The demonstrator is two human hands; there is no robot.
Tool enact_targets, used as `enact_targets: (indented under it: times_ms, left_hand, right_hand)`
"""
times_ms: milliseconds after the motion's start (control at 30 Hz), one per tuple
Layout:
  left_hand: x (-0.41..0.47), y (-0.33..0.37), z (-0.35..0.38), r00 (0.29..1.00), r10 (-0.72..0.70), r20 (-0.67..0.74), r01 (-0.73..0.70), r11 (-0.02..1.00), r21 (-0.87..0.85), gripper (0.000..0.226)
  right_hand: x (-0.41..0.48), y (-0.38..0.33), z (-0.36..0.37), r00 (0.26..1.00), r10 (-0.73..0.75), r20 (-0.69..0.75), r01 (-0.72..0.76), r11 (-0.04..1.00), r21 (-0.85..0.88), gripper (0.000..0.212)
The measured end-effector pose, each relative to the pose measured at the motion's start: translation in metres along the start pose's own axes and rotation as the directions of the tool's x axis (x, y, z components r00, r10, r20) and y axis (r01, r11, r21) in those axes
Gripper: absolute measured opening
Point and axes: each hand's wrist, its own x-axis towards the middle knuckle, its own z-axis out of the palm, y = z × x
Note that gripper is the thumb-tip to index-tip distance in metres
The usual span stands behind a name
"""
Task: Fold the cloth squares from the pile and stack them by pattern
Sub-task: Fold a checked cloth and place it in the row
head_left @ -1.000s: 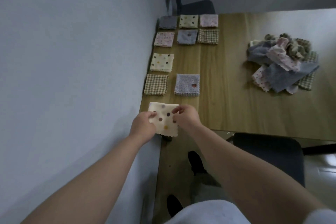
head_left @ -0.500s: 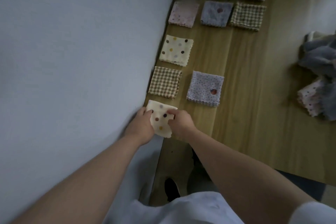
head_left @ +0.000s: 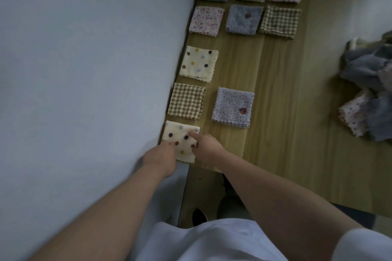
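Observation:
A folded cream cloth with coloured dots [head_left: 180, 139] lies on the near left corner of the wooden table [head_left: 282, 112], its near edge hanging slightly over. My left hand [head_left: 161, 159] pinches its near left part, thumb on top. My right hand [head_left: 206, 148] presses its far right corner with a straight index finger. The unfolded cloth pile [head_left: 369, 91] is at the right edge of view, partly cut off.
Folded squares lie in rows beyond my hands: brown gingham [head_left: 186, 101], lilac dotted [head_left: 233, 107], cream dotted [head_left: 199, 63], pink floral [head_left: 206, 20], blue-grey [head_left: 244, 19], another gingham [head_left: 280, 21], and grey, cream and pink ones at the back. A wall [head_left: 84, 70] borders the table's left side.
Both hands carried the cream dotted cloth forward and left and laid it on the table corner below the gingham square. My head has leaned closer.

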Motion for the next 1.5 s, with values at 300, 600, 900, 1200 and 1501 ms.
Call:
enact_targets:
  times_ms: [300, 600, 900, 1200, 1501]
  left_hand:
    - [-0.063, 0.034, 0.001, 0.967, 0.115, -0.227, -0.136, 0.987, -0.083, 0.039]
    - [-0.162, 0.091, 0.046, 0.774, 0.457, -0.438, -0.531, 0.845, -0.058, 0.028]
    - [-0.292, 0.176, 0.055, 0.594, 0.589, -0.548, -0.727, 0.685, -0.053, 0.02]
    - [-0.387, 0.344, 0.135, 0.579, 0.541, -0.61, -0.756, 0.636, -0.154, 0.014]
    - [-0.456, 0.493, 0.198, 0.745, 0.349, -0.569, -0.632, 0.642, -0.434, 0.015]
  right_hand:
    - [-0.09, 0.037, -0.022, 0.951, 0.137, -0.278, -0.05, 0.953, 0.3, 0.043]
    - [-0.239, 0.097, 0.032, 0.744, 0.356, -0.566, 0.082, 0.792, 0.605, 0.022]
    - [-0.424, 0.148, 0.032, 0.599, 0.326, -0.731, 0.114, 0.869, 0.481, 0.015]
    - [-0.578, 0.3, 0.027, 0.625, 0.181, -0.759, 0.018, 0.969, 0.246, 0.018]
    - [-0.693, 0.414, -0.007, 0.714, 0.109, -0.692, -0.045, 0.993, 0.11, 0.029]
